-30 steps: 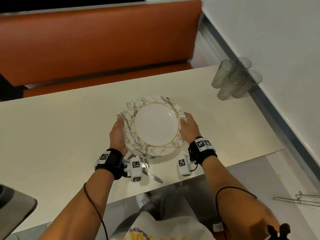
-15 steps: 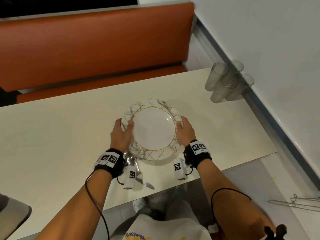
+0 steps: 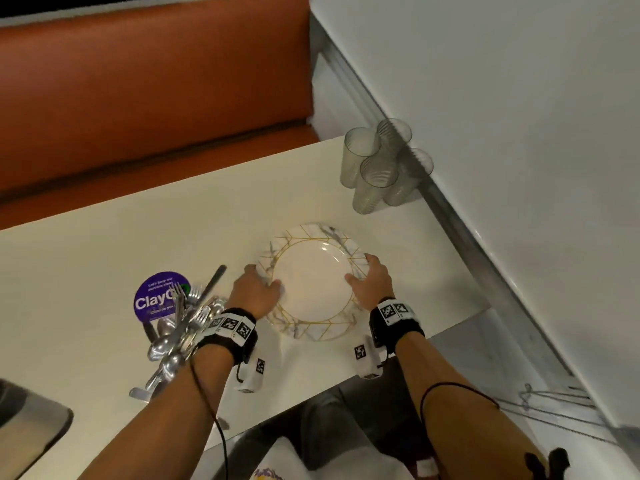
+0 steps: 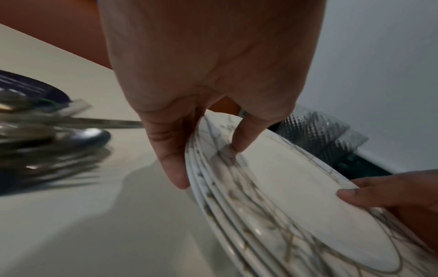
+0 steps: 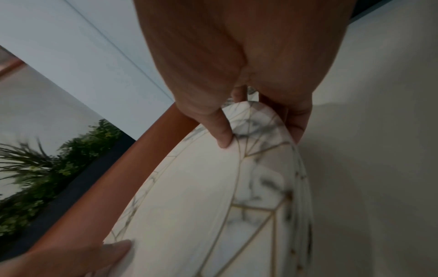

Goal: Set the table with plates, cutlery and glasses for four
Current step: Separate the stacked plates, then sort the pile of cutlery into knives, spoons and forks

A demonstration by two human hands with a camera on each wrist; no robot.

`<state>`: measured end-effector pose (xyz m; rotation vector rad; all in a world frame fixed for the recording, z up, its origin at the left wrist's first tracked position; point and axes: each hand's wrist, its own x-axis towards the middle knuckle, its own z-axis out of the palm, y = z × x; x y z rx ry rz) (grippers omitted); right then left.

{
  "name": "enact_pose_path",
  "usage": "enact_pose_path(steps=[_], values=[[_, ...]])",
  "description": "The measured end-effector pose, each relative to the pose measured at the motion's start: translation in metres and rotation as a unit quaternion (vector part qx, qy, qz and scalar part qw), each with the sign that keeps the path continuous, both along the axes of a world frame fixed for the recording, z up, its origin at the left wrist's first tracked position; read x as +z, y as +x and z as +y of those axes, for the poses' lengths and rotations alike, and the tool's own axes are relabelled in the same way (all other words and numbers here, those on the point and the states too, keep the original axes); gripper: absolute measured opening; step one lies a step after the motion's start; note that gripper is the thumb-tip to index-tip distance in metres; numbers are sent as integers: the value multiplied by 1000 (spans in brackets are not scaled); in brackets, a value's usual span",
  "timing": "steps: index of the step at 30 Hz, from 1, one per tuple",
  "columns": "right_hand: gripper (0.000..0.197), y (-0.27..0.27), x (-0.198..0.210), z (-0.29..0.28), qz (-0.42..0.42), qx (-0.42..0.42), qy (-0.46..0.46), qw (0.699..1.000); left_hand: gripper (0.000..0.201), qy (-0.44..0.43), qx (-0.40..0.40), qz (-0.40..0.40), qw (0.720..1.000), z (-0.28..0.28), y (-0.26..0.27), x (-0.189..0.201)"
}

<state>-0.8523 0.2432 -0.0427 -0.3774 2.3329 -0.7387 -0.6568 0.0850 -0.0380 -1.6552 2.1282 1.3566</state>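
A stack of several marble-patterned plates with gold lines is over the right part of the cream table. My left hand grips its left rim, thumb on top and fingers under the edge. My right hand grips the right rim the same way. In the left wrist view the plates sit tilted, low over the table. A pile of forks, spoons and knives lies left of my left wrist. Several clear glasses stand clustered at the table's far right corner.
A round purple sticker lies on the table partly under the cutlery. An orange bench runs along the far side. A white wall with a metal ledge borders the right. A dark grey object sits at the near left.
Both hands have carried the plate stack to the right, toward the glasses. The cutlery pile and purple sticker now lie exposed to the left of my left wrist.
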Motion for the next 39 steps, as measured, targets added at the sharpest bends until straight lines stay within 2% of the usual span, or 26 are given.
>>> enact_pose_path(steps=[7,11,13,18,23,28,32,36,39], values=[[70,-60,-13,28,-10,-16,19,1000,52,-9,-29,-11,999,20,-66,-16],[67,-92,-14,38,2,-37,20,999,64,-45,-78,-30,995,22,-102,-17],[67,-106,-14,44,11,-45,29,999,62,-48,-96,-31,994,22,-118,-19],[65,-134,-16,58,14,-74,36,997,72,-47,-92,-5,995,35,-147,-23],[66,-150,-21,65,19,-99,47,994,72,-49,-96,9,994,46,-164,-24],[66,-154,-22,65,33,-104,64,992,59,-52,-102,26,993,46,-165,-30],[64,-146,-19,63,118,-97,133,979,57,-47,-105,59,992,43,-154,-22],[61,-121,-7,49,236,-75,86,965,38,-44,-81,98,991,33,-118,-16],[52,-88,5,23,281,-21,47,958,22,-50,-56,121,990,24,-78,-12]])
